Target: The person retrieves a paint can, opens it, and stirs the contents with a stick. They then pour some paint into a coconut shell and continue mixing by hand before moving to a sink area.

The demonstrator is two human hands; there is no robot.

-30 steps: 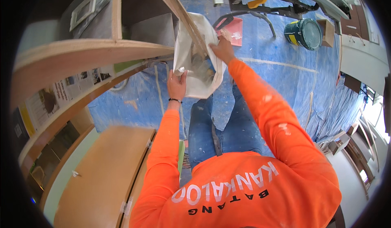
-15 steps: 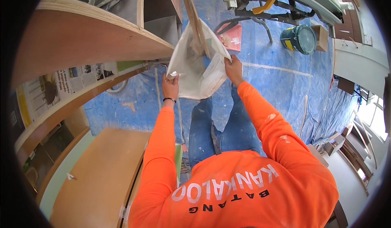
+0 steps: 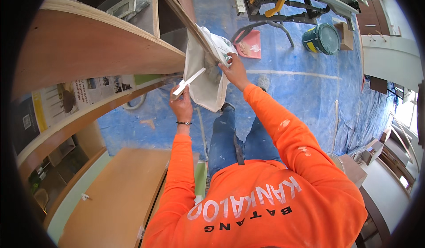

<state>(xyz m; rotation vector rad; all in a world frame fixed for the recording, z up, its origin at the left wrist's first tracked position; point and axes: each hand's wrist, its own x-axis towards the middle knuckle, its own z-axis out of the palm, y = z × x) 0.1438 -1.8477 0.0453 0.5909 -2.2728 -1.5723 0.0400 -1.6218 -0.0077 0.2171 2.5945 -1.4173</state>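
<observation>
A whitish sack (image 3: 207,91) stands above my feet, its mouth folded narrow, with long wooden strips (image 3: 189,23) sticking out of it and leaning away to the far left. My right hand (image 3: 236,74) is closed on the sack's right rim, its thumb close to the strips. Between the thumb and fingers of my left hand (image 3: 181,107) is a short white strip (image 3: 191,80), pointing across the left part of the sack's mouth. I cannot tell whether that hand also touches the sack. Whatever lies deeper in the sack is mostly hidden.
Wooden cabinet panels (image 3: 106,42) border the left side, above a newspaper-covered ledge (image 3: 82,93). A tan board (image 3: 117,195) lies lower left. Beyond the sack are a pink dustpan (image 3: 250,44), a green bucket (image 3: 326,39) and a metal-framed machine (image 3: 283,9). Blue sheeting (image 3: 292,97) covers the floor.
The sack's mouth has narrowed as my right hand moved left with its rim. The wooden strips lean further left. The white strip in my left hand now shows at greater length.
</observation>
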